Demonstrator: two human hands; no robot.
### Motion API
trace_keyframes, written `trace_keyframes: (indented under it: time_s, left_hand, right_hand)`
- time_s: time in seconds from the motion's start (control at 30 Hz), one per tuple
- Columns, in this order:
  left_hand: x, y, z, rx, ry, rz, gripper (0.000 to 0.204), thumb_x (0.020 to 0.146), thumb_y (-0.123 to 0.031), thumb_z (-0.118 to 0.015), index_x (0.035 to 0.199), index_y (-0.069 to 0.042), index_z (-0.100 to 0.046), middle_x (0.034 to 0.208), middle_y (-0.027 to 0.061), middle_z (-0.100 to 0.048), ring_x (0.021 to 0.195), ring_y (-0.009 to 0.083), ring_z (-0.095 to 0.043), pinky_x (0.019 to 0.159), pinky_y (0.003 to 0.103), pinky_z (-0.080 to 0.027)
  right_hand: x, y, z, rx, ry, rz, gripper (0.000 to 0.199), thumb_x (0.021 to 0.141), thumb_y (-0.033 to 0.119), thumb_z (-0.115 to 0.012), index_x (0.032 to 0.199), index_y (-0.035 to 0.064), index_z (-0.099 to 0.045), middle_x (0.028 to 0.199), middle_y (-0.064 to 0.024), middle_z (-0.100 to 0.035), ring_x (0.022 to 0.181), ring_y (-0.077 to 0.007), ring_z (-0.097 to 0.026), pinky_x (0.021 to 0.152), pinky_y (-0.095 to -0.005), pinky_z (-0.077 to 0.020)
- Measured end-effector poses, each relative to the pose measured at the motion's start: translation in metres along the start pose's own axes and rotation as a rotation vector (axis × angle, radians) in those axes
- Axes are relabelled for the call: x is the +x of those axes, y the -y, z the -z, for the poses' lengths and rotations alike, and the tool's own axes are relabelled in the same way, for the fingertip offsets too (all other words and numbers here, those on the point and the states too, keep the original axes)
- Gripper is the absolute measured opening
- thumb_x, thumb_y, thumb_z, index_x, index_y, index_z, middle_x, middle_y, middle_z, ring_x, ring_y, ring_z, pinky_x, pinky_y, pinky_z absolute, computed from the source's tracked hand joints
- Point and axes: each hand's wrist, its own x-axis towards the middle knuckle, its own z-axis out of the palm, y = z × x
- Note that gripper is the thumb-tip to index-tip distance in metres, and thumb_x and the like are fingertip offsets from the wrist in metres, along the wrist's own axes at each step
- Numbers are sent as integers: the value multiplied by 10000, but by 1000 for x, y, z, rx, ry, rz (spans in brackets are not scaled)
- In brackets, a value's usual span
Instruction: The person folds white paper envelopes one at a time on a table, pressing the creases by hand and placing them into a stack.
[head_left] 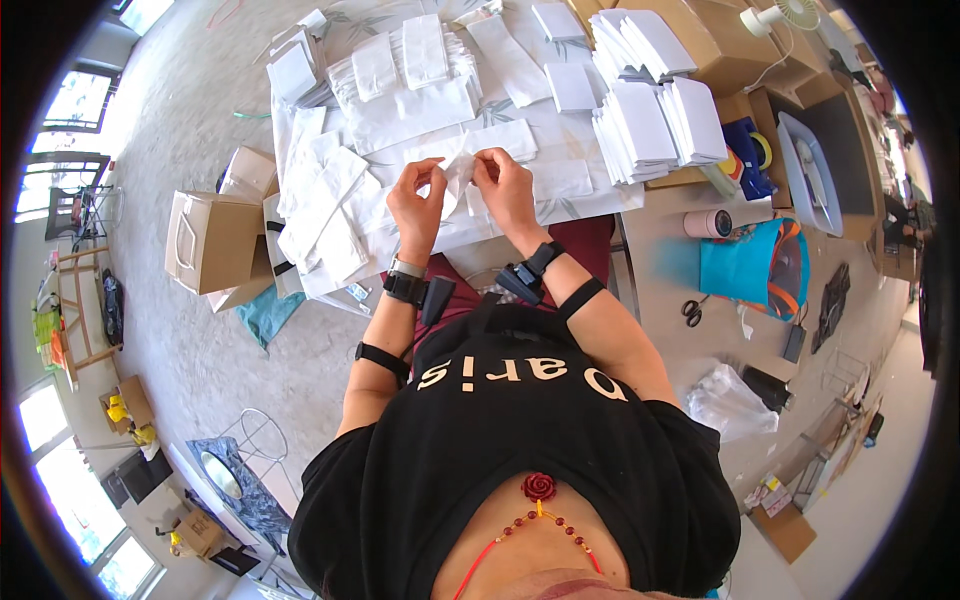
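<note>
Above the near edge of the table, my left hand (pixel 417 203) and my right hand (pixel 507 190) pinch a thin, whitish plastic bag (pixel 457 182) between thumbs and fingers. It hangs crumpled and half see-through between them. Just beyond my fingers a flat white bag (pixel 505 139) lies on the table, and another pale one (pixel 562 180) is right of my right hand. Loose white bags (pixel 325 195) lie overlapping to the left of my left hand. Farther back, a layered pile of white bags (pixel 410 115) has folded white pieces (pixel 425 50) on top.
Stacks of folded white cards (pixel 635 130) fill the table's right side, with a white stack (pixel 298 70) at far left. A cardboard box (pixel 210 240) stands left. On the right are a pink cup (pixel 707 224), turquoise bag (pixel 750 265), scissors (pixel 692 311) and small fan (pixel 780 15).
</note>
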Motion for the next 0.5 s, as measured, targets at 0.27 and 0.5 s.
trace_keyframes:
  time_s: [0.27, 0.5]
  left_hand:
    - [-7, 29, 2, -198, -48, 221, 134, 1002, -61, -613, 1069, 43, -666, 896, 35, -699, 800, 71, -639, 750, 233, -533]
    - [-14, 61, 6, -643, -136, 452, 140, 1065, -156, -538, 1124, -33, -569, 952, 17, -641, 882, 91, -634, 801, 274, -547]
  right_hand:
    - [-6, -28, -1, 273, -28, -222, 146, 992, 85, -623, 1038, -52, -643, 866, -105, -738, 755, -163, -739, 701, -292, -599]
    - [-11, -47, 6, 623, -9, -451, 169, 1033, 89, -567, 1133, -45, -588, 1024, -119, -694, 890, -195, -726, 797, -323, -619]
